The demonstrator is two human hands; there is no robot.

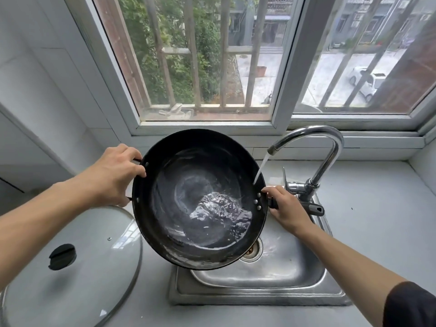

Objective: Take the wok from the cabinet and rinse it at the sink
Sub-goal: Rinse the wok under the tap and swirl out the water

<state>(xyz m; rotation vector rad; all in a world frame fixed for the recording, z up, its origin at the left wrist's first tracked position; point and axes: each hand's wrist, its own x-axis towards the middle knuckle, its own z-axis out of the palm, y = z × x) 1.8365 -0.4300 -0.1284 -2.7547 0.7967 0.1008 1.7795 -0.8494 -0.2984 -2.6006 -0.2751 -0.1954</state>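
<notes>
Firstly, left hand (111, 175): curled round the wok's side loop.
Right hand (286, 208): clamped on the long handle.
Wok (200, 199): tilted above the sink (259, 293), water pooled inside.
Faucet (330, 147): streaming onto the wok's rim.
Glass lid (70, 267): left of the sink.

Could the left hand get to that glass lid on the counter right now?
Probably not at once: the left hand grips the wok, which both hands hold over the sink. The glass lid lies uncovered just below it, so once freed, yes.
</notes>
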